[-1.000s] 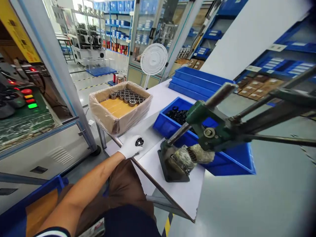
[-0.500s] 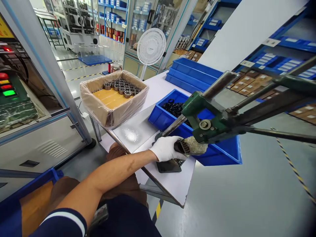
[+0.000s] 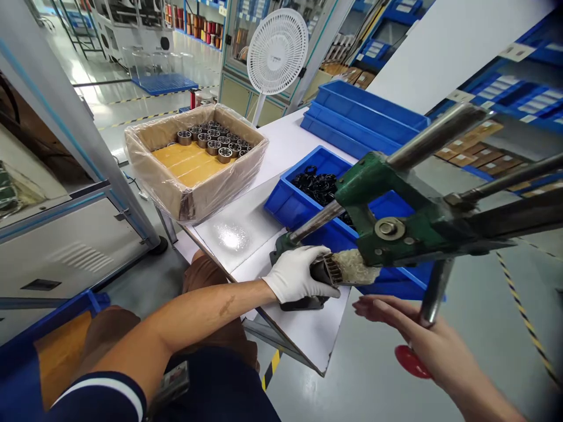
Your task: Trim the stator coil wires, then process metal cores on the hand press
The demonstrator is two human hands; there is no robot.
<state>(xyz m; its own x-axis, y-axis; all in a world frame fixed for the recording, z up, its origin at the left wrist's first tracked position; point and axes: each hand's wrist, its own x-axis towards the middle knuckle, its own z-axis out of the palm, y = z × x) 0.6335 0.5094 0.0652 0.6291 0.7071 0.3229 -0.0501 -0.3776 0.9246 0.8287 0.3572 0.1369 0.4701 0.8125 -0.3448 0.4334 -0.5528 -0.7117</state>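
Observation:
My left hand (image 3: 295, 274), in a white glove, is wrapped around a dark cylindrical stator core (image 3: 324, 271) with slotted inner teeth. The core lies tilted in the green hand press (image 3: 373, 205), its toothed end against a rough, pale, translucent block (image 3: 358, 268) below the press head. My bare right hand (image 3: 417, 328) is at the press lever (image 3: 436, 287), crossing it just above the red knob (image 3: 412, 361). Its fingers stretch out to the left, not curled around the bar. Part of the press base is hidden by the glove.
A blue bin (image 3: 285, 202) of black parts stands behind the press. Stacked blue bins (image 3: 352, 126) are farther back. At left, a plastic-lined carton (image 3: 211, 196) contains several metal cores (image 3: 213, 146) on yellow sheet. A white fan (image 3: 278, 53) stands behind the table (image 3: 308, 346).
My right hand has come into view at the lower right, at the lever, whose red knob now shows. My left hand keeps hold of the stator core. The view has shifted somewhat.

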